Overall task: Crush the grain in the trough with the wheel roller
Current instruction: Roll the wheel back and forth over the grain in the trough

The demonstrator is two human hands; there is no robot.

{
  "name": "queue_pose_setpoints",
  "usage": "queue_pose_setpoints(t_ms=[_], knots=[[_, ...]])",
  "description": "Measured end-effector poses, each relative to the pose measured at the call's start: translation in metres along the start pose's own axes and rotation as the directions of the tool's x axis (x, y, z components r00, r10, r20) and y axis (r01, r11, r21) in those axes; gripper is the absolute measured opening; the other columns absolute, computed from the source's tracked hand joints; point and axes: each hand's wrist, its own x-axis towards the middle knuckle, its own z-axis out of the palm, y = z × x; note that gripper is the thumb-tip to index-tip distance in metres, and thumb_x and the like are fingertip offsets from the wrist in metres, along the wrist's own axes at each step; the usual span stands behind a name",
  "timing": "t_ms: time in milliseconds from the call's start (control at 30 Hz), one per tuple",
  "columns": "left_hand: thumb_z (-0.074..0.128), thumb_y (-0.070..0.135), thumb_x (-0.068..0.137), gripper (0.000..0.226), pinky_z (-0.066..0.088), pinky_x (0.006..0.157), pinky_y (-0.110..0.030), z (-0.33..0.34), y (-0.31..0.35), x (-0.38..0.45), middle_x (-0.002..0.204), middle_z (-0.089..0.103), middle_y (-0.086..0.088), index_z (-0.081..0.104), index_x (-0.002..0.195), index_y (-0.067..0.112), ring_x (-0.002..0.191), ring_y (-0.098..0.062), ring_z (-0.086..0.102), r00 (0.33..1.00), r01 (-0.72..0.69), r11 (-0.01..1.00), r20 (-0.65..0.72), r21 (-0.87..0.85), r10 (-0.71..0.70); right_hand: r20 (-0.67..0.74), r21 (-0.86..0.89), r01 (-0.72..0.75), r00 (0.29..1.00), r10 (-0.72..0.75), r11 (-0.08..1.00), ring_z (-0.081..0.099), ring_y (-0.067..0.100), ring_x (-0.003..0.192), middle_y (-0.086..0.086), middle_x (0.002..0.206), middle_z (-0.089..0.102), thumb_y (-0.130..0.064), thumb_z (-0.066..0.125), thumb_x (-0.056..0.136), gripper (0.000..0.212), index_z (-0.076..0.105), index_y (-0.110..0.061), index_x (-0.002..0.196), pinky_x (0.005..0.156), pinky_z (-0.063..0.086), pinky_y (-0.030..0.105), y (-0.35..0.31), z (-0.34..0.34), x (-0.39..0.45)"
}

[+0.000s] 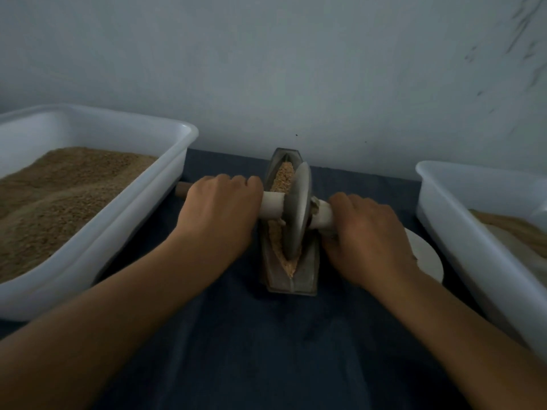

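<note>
Both hands [219,208] [367,232] grip wheel roller [299,211]; trough [291,279] holds grain [284,176].

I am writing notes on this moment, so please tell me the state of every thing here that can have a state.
Left hand: grips the left handle.
Right hand: grips the right handle.
Wheel roller: upright, its rim down in the trough.
Trough: holds grain on both sides of the wheel.
Left tub: heaped with brown meal.
Right tub: partly filled.
White plate: partly hidden by the right hand.
</note>
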Motion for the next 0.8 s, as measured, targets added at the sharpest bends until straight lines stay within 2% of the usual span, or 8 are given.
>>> queue_pose_setpoints(t_ms=[167,200,267,333,433,600,667,800], knots=[[0.072,0.042,0.079,0.036,0.009,0.047,-0.027,-0.011,0.001,-0.011,0.088,0.058,0.008,0.048,0.099,0.026,0.067,-0.011,0.035,1.000,-0.020,0.995,-0.010,0.101,0.021,-0.015,0.018,0.010,1.000,-0.010,1.000,0.047,0.021,0.068,0.003,0.080,0.055,-0.023,0.075,0.076,0.026,0.054,-0.015,0.090,0.064,0.025,0.030,0.000,-0.007,-0.008],[0.073,0.042,0.078,0.037,0.009,0.047,-0.027,-0.008,0.001,-0.011,0.086,0.057,0.008,0.047,0.100,0.026,0.067,-0.010,0.034,1.000,-0.013,0.995,0.001,0.102,0.013,-0.020,0.017,0.014,1.000,-0.013,1.000,0.048,0.022,0.068,0.003,0.080,0.055,-0.022,0.075,0.076,0.026,0.054,-0.015,0.090,0.064,0.025,0.031,0.000,-0.004,-0.006],[0.072,0.038,0.080,0.038,0.023,0.053,-0.027,0.000,0.000,-0.006,0.086,0.054,0.006,0.044,0.101,0.024,0.068,-0.011,0.036,0.999,0.002,0.998,0.036,0.062,-0.004,-0.022,0.006,0.019,1.000,-0.019,1.000,0.048,0.022,0.066,0.004,0.079,0.056,-0.022,0.074,0.077,0.024,0.053,-0.015,0.088,0.063,0.025,0.032,0.002,0.005,0.002],[0.071,0.033,0.083,0.038,0.031,0.059,-0.031,0.008,-0.003,0.005,0.093,0.059,0.003,0.041,0.103,0.022,0.071,-0.015,0.048,0.997,0.015,1.000,0.081,0.017,-0.016,-0.021,-0.014,0.022,1.000,-0.022,1.000,0.047,0.023,0.063,0.003,0.076,0.056,-0.023,0.073,0.078,0.023,0.052,-0.016,0.085,0.062,0.023,0.032,0.006,0.015,0.016],[0.068,0.024,0.085,0.037,0.035,0.059,-0.036,0.018,-0.006,0.028,0.100,0.064,-0.002,0.040,0.108,0.020,0.084,-0.025,0.063,0.990,0.042,0.999,0.137,-0.025,-0.038,0.014,-0.056,0.020,1.000,-0.019,0.998,0.053,0.028,0.064,0.002,0.076,0.058,-0.027,0.071,0.077,0.025,0.048,-0.018,0.084,0.061,0.021,0.033,0.015,0.032,0.042],[0.061,0.020,0.090,0.028,0.037,0.064,-0.040,0.032,-0.007,0.074,0.104,0.064,-0.010,0.046,0.112,0.016,0.095,-0.033,0.062,0.985,0.066,0.997,0.165,-0.050,-0.057,0.177,-0.026,-0.045,0.983,0.049,0.999,0.062,0.030,0.084,0.005,0.096,0.065,-0.037,0.067,0.080,0.029,0.055,-0.019,0.100,0.061,0.035,0.034,0.033,0.055,0.083],[0.061,0.021,0.091,0.029,0.038,0.068,-0.040,0.036,-0.009,0.091,0.109,0.063,-0.012,0.048,0.116,0.015,0.100,-0.035,0.061,0.979,0.078,0.994,0.194,-0.074,-0.062,0.249,-0.001,-0.074,0.966,0.072,0.997,0.062,0.031,0.089,0.008,0.102,0.065,-0.038,0.068,0.081,0.032,0.055,-0.019,0.103,0.062,0.035,0.032,0.040,0.061,0.097],[0.062,0.021,0.090,0.035,0.038,0.073,-0.041,0.044,-0.014,0.114,0.118,0.059,-0.015,0.051,0.122,0.014,0.109,-0.036,0.058,0.967,0.052,0.997,0.254,-0.063,-0.034,0.363,-0.012,-0.065,0.930,0.065,0.998,0.061,0.029,0.089,0.007,0.104,0.065,-0.044,0.068,0.081,0.034,0.058,-0.022,0.104,0.063,0.041,0.032,0.047,0.065,0.119]])
